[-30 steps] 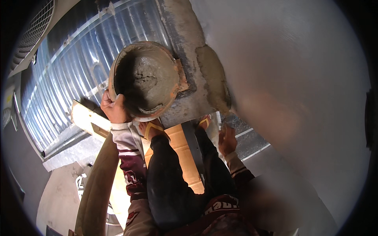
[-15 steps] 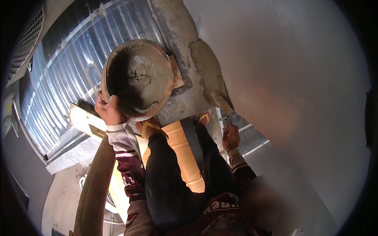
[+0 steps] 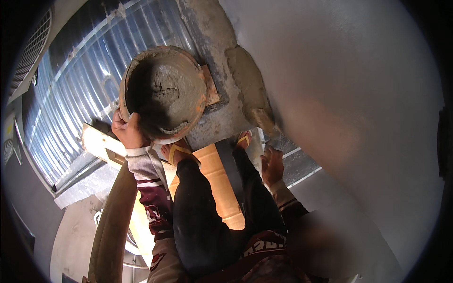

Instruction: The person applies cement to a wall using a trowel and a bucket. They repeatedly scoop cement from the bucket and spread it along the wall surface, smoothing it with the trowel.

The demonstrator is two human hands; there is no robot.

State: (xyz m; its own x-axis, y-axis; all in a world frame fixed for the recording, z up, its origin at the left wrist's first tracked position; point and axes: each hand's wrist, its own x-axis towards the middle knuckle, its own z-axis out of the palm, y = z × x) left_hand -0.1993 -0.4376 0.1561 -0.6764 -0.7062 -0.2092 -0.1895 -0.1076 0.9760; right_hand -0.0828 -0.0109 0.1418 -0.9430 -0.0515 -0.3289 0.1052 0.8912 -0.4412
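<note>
My left hand [image 3: 130,129] grips the lower-left rim of a round, worn bowl [image 3: 183,94] with wet grey mortar inside. The bowl is over a concrete ledge [image 3: 203,127], with a small piece of board [image 3: 211,87] showing at its right side. A fresh mortar patch [image 3: 247,78] runs along the ledge against the smooth wall, with a short brown piece [image 3: 262,120], perhaps wood, at its lower end. My right hand [image 3: 272,165] hangs below that piece, its fingers loosely bent and apart, holding nothing that I can see.
Corrugated metal sheeting [image 3: 71,108] and a grille [image 3: 33,52] lie on the left, with a board [image 3: 96,144] by the ledge. A wooden beam [image 3: 111,226] runs past my left arm. My feet in yellow flip-flops [image 3: 179,153] are near orange-tan cardboard [image 3: 210,172]. A grey wall [image 3: 339,85] fills the right.
The view has shifted slightly, so bowl and ledge sit a little farther left. My right hand has moved slightly, its fingers shifting. My left hand keeps its grip on the rim.
</note>
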